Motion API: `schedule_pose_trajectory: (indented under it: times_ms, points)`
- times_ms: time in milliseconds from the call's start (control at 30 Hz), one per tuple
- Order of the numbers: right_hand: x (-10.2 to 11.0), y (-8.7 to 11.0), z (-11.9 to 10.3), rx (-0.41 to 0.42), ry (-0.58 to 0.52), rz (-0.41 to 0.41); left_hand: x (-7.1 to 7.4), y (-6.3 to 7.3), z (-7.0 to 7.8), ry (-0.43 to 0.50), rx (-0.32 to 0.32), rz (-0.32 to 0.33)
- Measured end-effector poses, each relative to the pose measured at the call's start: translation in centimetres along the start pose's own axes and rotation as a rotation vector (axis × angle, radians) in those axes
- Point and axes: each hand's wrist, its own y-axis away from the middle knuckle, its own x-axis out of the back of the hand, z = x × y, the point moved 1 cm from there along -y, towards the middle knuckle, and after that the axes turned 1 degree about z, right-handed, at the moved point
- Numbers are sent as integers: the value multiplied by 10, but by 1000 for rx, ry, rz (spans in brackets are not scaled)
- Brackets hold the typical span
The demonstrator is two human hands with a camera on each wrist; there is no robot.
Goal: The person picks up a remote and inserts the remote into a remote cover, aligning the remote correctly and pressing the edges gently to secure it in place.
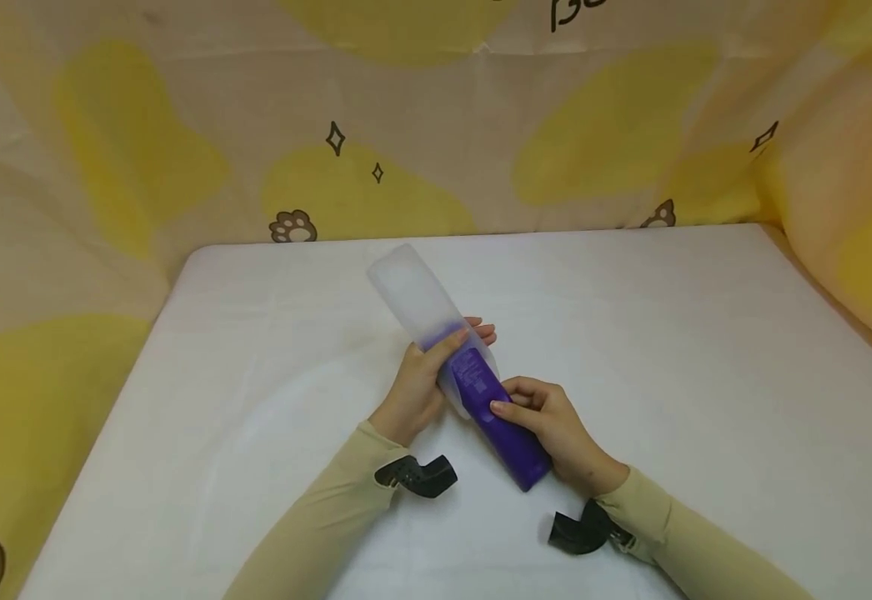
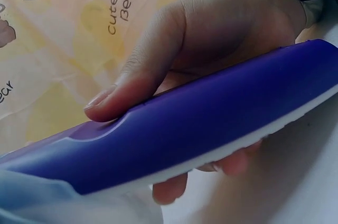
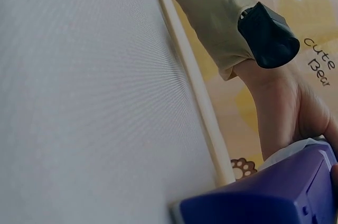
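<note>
A long purple plastic object (image 1: 520, 446) with a pale printed label lies slanted between both hands, its upper part inside a translucent sleeve (image 1: 409, 287). My left hand (image 1: 423, 379) grips the sleeve around its middle, thumb on top, some fingertips showing beyond the far side. Lower down, my right hand (image 1: 556, 417) holds the bare purple part between thumb and fingers. In the left wrist view, the purple object (image 2: 211, 113) shows a white underside, and the right hand (image 2: 206, 34) has its thumb on it. In the right wrist view, the left hand (image 3: 285, 108) is partly hidden behind the object.
A white table (image 1: 256, 333) lies beneath the hands. Patterned yellow and beige cloth (image 1: 421, 108) hangs behind it and at both sides. A black wrist camera is strapped to the left wrist (image 1: 417, 477) and another to the right wrist (image 1: 586, 529).
</note>
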Motion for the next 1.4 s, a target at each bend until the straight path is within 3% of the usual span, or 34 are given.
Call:
schedule_pose_trajectory:
  times_ms: [333, 733, 1133, 1400]
  points:
    - [-1, 1, 2, 10, -15, 9, 1, 2, -1, -40, 26, -43]
    - [-2, 0, 3, 2, -31, 14, 1, 4, -2, -43, 47, -47]
    - [0, 1, 2, 25, -32, 10, 0, 4, -3, -60, 41, -113]
    - [0, -2, 1, 12, -40, 8, -1, 4, -3, -43, 40, -58]
